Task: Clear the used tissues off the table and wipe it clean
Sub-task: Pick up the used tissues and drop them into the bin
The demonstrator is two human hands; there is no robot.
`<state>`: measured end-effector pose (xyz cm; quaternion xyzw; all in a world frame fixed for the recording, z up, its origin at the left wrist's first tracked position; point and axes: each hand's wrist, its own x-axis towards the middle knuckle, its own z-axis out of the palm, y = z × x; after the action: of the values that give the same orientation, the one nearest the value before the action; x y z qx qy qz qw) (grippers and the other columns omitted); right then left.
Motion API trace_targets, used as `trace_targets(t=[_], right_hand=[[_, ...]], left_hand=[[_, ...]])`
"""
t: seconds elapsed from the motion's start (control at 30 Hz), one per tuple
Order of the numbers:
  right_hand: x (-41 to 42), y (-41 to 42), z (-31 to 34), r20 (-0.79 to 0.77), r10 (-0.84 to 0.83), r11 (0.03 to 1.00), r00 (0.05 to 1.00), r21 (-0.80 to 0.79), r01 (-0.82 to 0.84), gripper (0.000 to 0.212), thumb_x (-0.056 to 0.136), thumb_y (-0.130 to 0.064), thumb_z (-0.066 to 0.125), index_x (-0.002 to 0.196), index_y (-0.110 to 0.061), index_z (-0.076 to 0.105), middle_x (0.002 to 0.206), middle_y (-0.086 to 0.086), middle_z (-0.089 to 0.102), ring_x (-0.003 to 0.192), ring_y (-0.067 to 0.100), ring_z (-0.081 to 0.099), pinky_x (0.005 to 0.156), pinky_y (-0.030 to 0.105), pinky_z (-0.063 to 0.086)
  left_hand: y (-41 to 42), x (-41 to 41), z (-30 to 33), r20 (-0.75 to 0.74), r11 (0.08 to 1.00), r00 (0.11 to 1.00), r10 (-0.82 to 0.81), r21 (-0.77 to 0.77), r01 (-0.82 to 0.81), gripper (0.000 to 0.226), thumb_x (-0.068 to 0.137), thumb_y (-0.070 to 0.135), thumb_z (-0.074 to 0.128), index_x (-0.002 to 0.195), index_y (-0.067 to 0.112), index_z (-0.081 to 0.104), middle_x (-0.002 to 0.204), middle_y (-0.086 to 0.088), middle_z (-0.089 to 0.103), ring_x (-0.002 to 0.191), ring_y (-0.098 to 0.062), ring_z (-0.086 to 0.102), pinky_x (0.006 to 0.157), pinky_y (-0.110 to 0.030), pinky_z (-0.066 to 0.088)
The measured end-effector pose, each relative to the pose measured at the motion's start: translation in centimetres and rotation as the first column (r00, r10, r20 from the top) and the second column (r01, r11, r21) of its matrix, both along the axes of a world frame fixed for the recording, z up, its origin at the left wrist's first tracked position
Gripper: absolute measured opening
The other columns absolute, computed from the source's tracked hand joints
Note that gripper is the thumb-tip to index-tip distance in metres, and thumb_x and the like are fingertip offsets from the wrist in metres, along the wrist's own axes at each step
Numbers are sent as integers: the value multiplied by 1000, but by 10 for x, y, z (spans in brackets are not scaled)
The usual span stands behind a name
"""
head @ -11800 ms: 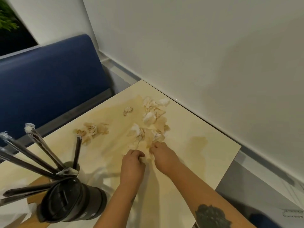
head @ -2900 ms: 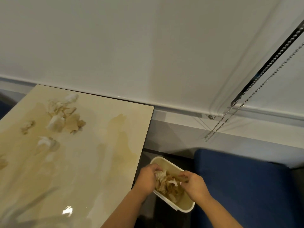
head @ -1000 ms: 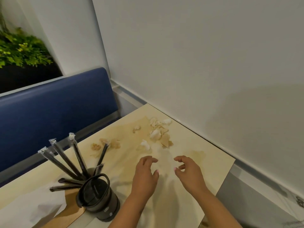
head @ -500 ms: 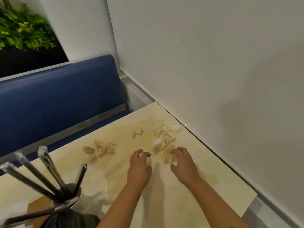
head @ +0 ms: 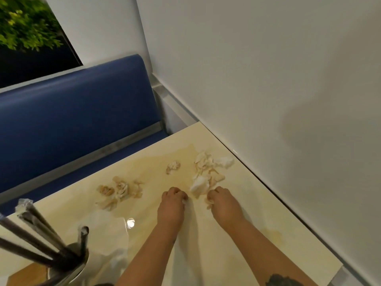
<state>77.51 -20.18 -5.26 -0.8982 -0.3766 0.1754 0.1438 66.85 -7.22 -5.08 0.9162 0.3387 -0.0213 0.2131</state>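
Note:
Crumpled, stained tissues lie on the glossy cream table. One heap of tissues sits near the wall, a small wad lies alone, and a brownish clump lies further left. My left hand has its fingers curled round a small white scrap at the near edge of the heap. My right hand grips a stained tissue at the heap's near right side. Pale yellow-brown stains mark the tabletop around the tissues.
A metal holder with several wrapped dark utensils stands at the near left. A blue bench backrest runs behind the table's far edge. The white wall borders the table's right side. A green plant shows at the top left.
Both hands have reached forward from the middle of the table to the near edge of the heap and closed their fingers on tissues. Earlier, a handful went into a bin beside the table.

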Motion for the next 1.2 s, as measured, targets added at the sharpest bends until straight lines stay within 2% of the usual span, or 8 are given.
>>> trace_targets(t=[0.17,0.33,0.43,0.57,0.7,0.87,1.07,1.2], right_hand=[[1,-4,-6,-46,-15,997,999,70,18,31,82,3,46,106,-11,61,106,4,56,102,22,51,80,34,44],[2,-14,0,-140,-119,973,983,178,143,21,81,-2,56,98,-11,65,97,1,59,92,18,55,76,29,45],[-1,-24,6,-160,-182,949,970,228,216,17,82,-1,57,92,-12,65,84,-6,52,83,15,52,69,26,43],[-10,-40,16,-162,-263,907,951,294,301,20,80,3,53,89,-10,66,81,-8,47,81,15,50,65,22,35],[-28,-59,29,-177,-336,860,925,343,378,19,78,3,56,88,-10,66,85,-4,51,82,19,54,66,22,37],[-57,-89,36,-166,-413,802,895,398,445,25,74,6,55,87,-13,65,81,-7,50,73,12,47,61,8,34],[-98,-125,45,-239,-483,750,842,384,539,38,76,4,55,76,-34,51,87,-7,58,76,11,54,64,21,40],[-126,-155,52,-252,-555,697,793,380,608,34,80,4,52,77,-30,48,86,-6,64,76,12,60,61,24,45]], left_hand=[[3,1,-7,108,997,992,59,-63,-53,28,85,-1,52,100,15,68,107,2,56,94,-15,52,70,-22,42],[1,-2,-2,196,989,975,106,-120,-84,28,83,-6,48,91,11,69,91,6,53,78,-10,50,62,-17,35],[-2,-4,2,241,989,965,100,-126,-71,28,84,-6,48,89,11,69,88,6,52,77,-12,51,60,-7,31],[-15,-8,12,278,989,958,76,-145,-37,27,85,-6,50,90,10,70,91,6,54,78,-11,52,64,-17,33],[-30,-18,20,315,990,949,7,-135,38,25,84,-7,52,91,10,70,91,8,53,82,-11,52,68,-17,34],[-58,-36,30,376,981,924,-78,-135,137,25,82,-9,53,88,8,70,89,7,54,77,-8,53,65,-3,35],[-95,-60,36,393,956,903,-172,-156,249,25,81,-10,53,87,7,70,88,7,55,77,-9,54,65,-4,35],[-117,-77,42,403,930,885,-233,-173,323,29,81,-13,51,88,8,70,87,4,56,71,-6,51,64,-6,36]])
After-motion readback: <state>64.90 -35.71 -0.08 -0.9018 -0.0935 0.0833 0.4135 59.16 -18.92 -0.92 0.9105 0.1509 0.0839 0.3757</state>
